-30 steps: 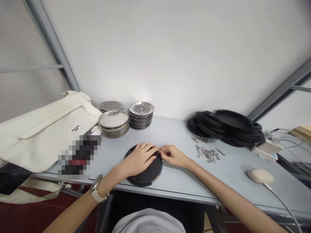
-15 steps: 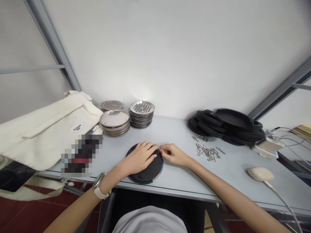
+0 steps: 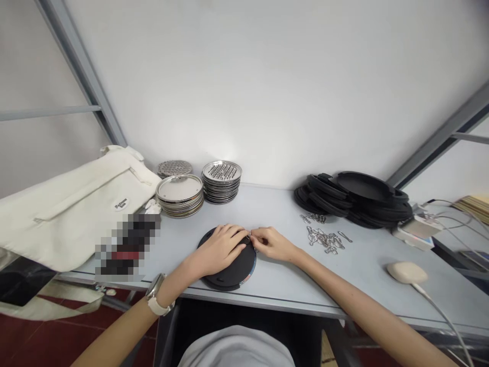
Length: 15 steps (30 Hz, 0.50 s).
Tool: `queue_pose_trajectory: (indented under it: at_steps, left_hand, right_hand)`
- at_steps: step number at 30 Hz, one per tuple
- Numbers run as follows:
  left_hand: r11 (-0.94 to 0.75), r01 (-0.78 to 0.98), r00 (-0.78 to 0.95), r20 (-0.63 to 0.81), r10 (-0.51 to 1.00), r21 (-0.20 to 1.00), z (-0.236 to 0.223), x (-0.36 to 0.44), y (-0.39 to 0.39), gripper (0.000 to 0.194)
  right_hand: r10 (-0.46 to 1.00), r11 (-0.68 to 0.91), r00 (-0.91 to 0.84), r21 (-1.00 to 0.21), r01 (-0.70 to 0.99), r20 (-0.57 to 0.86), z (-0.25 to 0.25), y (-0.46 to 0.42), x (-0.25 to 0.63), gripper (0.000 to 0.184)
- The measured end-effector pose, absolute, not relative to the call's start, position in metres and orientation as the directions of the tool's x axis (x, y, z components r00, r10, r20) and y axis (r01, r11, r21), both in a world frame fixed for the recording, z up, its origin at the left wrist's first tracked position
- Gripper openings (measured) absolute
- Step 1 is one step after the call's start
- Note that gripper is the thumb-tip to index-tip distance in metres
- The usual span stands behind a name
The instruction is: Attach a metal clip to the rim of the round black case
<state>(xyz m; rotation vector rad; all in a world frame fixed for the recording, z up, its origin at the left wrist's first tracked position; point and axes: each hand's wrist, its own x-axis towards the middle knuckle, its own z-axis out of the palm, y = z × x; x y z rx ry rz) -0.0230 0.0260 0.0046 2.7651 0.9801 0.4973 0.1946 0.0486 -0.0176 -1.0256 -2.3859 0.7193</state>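
Black round plastic disc lies under the flattened left hand; right hand's fingertips pinch a small silver metal clip.

Discs stand behind the hands, clips apparently to the right.

lh palm-down; rh pinched

two hands, one hand-held black disc, one watch, one bag, three metal-disc stacks
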Motion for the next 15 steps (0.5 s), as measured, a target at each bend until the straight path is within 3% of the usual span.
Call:
queue_pose_trajectory:
  at_steps: [15]
  left_hand:
    - [-0.762,0.584,0.718,0.261,0.645,0.278,0.0034,-0.0234,0.0267,0.034]
  right_hand:
    - [0.759,0.582,-0.620,-0.629,0.515,0.195,-0.0216,0.0506,0.1951,0.031]
